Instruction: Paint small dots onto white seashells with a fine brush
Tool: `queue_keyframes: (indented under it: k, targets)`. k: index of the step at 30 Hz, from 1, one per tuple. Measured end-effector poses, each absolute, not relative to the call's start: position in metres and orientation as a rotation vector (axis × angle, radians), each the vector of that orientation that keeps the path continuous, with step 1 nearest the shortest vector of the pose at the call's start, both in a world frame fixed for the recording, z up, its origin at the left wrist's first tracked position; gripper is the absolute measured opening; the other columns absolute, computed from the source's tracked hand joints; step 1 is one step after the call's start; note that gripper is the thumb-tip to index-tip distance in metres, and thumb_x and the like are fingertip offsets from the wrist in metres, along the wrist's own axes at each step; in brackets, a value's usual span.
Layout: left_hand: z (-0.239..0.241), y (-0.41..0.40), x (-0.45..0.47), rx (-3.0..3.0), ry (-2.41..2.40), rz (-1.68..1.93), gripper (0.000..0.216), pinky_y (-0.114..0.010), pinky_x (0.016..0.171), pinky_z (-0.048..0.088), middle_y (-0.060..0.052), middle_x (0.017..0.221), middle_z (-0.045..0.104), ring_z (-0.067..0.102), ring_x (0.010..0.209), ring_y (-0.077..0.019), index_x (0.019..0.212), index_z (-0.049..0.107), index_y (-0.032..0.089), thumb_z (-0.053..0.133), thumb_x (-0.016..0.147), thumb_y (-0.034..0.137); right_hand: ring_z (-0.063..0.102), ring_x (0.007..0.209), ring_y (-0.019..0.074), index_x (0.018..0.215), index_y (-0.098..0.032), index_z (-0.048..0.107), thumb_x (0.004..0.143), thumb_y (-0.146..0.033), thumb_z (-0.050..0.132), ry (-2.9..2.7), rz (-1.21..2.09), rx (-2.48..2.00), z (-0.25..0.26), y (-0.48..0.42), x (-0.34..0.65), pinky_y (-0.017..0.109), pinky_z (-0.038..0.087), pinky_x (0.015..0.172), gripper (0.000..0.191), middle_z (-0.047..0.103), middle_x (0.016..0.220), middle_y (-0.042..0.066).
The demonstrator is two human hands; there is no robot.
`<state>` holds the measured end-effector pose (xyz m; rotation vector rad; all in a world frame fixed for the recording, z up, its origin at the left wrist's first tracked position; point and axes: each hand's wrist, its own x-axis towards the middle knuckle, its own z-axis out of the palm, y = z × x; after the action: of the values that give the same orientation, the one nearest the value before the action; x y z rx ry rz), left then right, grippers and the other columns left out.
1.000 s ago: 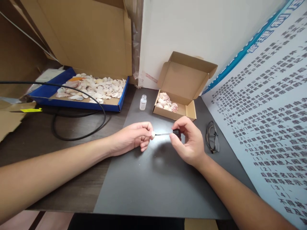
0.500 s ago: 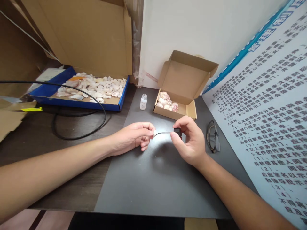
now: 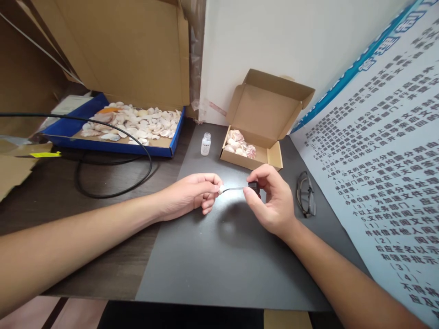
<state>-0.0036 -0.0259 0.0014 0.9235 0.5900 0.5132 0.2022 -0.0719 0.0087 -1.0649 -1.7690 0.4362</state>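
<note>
My left hand [image 3: 192,194] pinches a small white shell [image 3: 222,188] at its fingertips above the dark mat [image 3: 219,256]. My right hand [image 3: 272,201] holds a black cap [image 3: 253,186] with a thin brush [image 3: 235,188] whose tip touches the shell. A small clear bottle [image 3: 205,144] stands uncapped behind the hands. To its right is a small open cardboard box [image 3: 265,114] with several pinkish shells [image 3: 238,144] inside.
A blue-edged tray [image 3: 113,148] with several pale shells lies at the back left under a large cardboard flap [image 3: 120,50]. A black cable [image 3: 113,194] loops on the wooden table. Glasses [image 3: 305,194] lie on the right beside a printed board [image 3: 387,151].
Both hands have stayed close together; the brush cap shifted slightly right and the view drifted a little. The brush tip remains at the shell.
</note>
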Motion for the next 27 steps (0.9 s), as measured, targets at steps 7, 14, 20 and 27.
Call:
queue_keyframes:
  k: [7, 14, 20, 27]
  targets:
    - [0.0024, -0.0267, -0.0031, 0.936, 0.598, 0.518, 0.012, -0.021, 0.051, 0.041, 0.004, 0.061, 0.046, 0.041, 0.052, -0.0079, 0.082, 0.057, 0.016, 0.067, 0.081, 0.022, 0.047, 0.064, 0.0135, 0.088, -0.024, 0.052, 0.081, -0.013, 0.061, -1.76, 0.441, -1.069, 0.0088, -0.0719, 0.202, 0.028, 0.042, 0.054, 0.016, 0.048, 0.076, -0.002]
    - [0.0018, -0.0268, -0.0035, 0.951, 0.601, 0.508, 0.012, -0.021, 0.052, 0.041, 0.005, 0.062, 0.044, 0.04, 0.053, -0.008, 0.082, 0.056, 0.016, 0.066, 0.082, 0.021, 0.046, 0.061, 0.0132, 0.09, -0.025, 0.052, 0.084, -0.016, 0.06, -1.727, 0.437, -1.059, 0.008, -0.0721, 0.2027, 0.028, 0.041, 0.053, 0.013, 0.048, 0.074, -0.003]
    - [0.0027, -0.0268, -0.0036, 0.964, 0.606, 0.506, 0.013, -0.021, 0.052, 0.04, 0.005, 0.062, 0.044, 0.041, 0.053, -0.0076, 0.081, 0.055, 0.017, 0.067, 0.082, 0.022, 0.046, 0.062, 0.0135, 0.089, -0.025, 0.052, 0.082, -0.015, 0.06, -1.715, 0.436, -1.052, 0.0076, -0.0729, 0.2031, 0.028, 0.041, 0.053, 0.014, 0.048, 0.075, -0.002]
    - [0.0023, -0.0267, -0.0036, 0.964, 0.607, 0.502, 0.014, -0.021, 0.052, 0.04, 0.005, 0.062, 0.044, 0.04, 0.053, -0.0078, 0.081, 0.055, 0.017, 0.068, 0.081, 0.023, 0.047, 0.062, 0.0135, 0.088, -0.024, 0.052, 0.081, -0.015, 0.061, -1.726, 0.441, -1.097, 0.0078, -0.072, 0.2034, 0.028, 0.042, 0.053, 0.015, 0.048, 0.075, -0.002]
